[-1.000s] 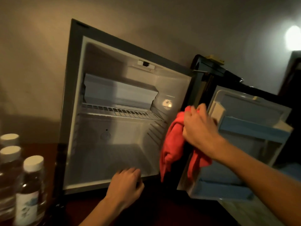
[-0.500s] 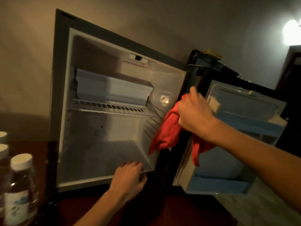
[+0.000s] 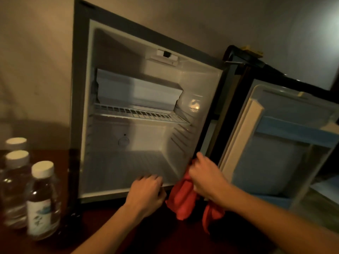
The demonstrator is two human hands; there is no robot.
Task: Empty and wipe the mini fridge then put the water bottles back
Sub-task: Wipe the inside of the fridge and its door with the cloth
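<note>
Dark reddish-brown worktop (image 3: 165, 241) carrying a mini fridge (image 3: 80, 110) and three water bottles (image 3: 42, 200).

The mini fridge stands on the worktop against the wall, its door (image 3: 286, 143) swung wide open to the right. To the left of the fridge, three clear white-capped water bottles stand upright on the worktop, close together in a row running from front to back; the front one bears a pale label. The worktop's surface in front of the fridge is dim and partly in shadow.
</note>
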